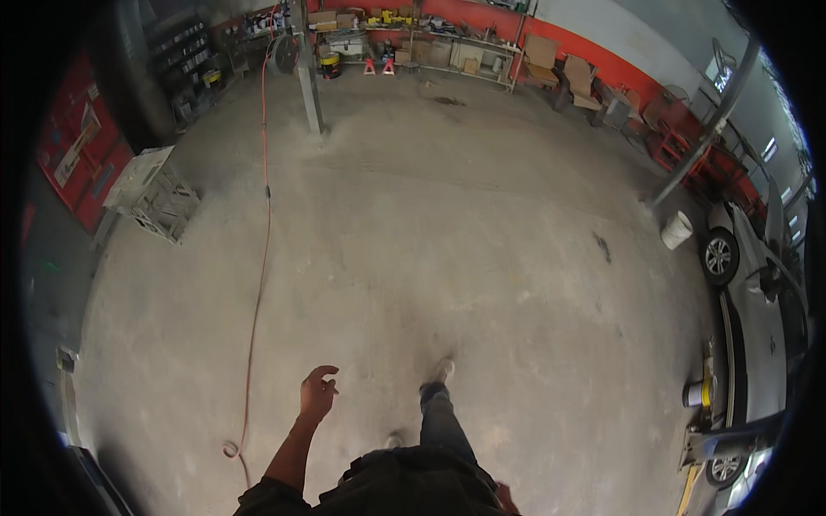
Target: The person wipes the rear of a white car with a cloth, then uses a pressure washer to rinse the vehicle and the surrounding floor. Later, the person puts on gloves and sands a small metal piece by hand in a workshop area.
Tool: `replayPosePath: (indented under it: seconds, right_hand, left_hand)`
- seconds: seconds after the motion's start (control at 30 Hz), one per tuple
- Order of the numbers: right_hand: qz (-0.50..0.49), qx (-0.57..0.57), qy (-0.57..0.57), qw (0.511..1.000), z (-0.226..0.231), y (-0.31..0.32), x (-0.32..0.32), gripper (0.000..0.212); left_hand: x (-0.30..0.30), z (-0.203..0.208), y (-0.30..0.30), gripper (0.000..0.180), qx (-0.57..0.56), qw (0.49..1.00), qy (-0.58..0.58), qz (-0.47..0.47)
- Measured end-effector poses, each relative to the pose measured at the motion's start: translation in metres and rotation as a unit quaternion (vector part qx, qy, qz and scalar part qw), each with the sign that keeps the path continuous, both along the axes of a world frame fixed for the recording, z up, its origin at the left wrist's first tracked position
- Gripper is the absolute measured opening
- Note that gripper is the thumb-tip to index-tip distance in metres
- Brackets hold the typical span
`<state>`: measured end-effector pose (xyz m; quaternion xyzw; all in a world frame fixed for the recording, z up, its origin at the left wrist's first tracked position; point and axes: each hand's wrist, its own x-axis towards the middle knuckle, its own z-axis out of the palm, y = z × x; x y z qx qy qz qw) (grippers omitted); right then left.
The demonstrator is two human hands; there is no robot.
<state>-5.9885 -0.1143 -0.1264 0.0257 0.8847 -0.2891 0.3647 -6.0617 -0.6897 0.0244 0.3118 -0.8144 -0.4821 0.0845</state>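
Note:
My left hand (318, 395) hangs in front of my body over the concrete floor (387, 284). Its fingers are loosely bent, with a gap between finger and thumb, and nothing is in it. Of my right hand (506, 497), just a small part shows at the lower edge beside my dark clothing; its fingers are hidden. Neither hand touches anything I can make out. One leg in jeans (445, 421) is stretched forward in a stride. Left of my left hand, a thin red hose (256, 310) runs along the floor and ends its visible length in a small loop.
A worn stand (153, 191) is at the left, near a red cabinet (82, 155). Posts (308, 77) rise from the floor. Cluttered shelves (430, 47) line the back. On the right are a white bucket (677, 230), a silver car (761, 318) and a lift arm (731, 443).

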Motion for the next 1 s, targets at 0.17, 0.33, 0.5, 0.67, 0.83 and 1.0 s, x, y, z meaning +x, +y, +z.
replayPosePath:
  seconds: [0.17, 0.33, 0.5, 0.67, 0.83, 1.0]
  right_hand:
    - [-0.144, -0.078, -0.026, 0.986, -0.029, -0.023, -0.181, 0.023]
    - [-0.536, -0.603, -0.293, 0.513, -0.076, -0.010, -0.484, 0.019]
    - [-0.261, -0.145, 0.033, 0.954, 0.050, -0.159, -0.788, 0.013]
    - [-0.239, -0.220, 0.119, 0.938, 0.068, -0.300, -1.002, 0.011]
    - [-0.221, -0.449, -0.102, 0.859, -0.023, -0.392, -1.089, 0.015]
    - [-0.089, -0.252, -0.151, 0.952, 0.000, -0.535, -1.091, 0.046]
  left_hand:
    - [-0.157, -0.092, -0.064, 0.022, 0.081, 0.993, -0.027, 0.080]
    - [-0.118, -0.264, -0.096, 0.029, 0.191, 0.918, -0.347, 0.026]
    - [-0.226, -0.191, -0.093, 0.026, 0.342, 0.869, -0.196, 0.299]
    - [-0.313, -0.238, -0.145, 0.023, 0.391, 0.834, -0.225, 0.317]
    - [-0.516, -0.241, -0.298, 0.019, 0.343, 0.892, -0.208, 0.207]
    - [-0.745, -0.167, -0.509, 0.024, 0.157, 0.948, -0.239, 0.140]
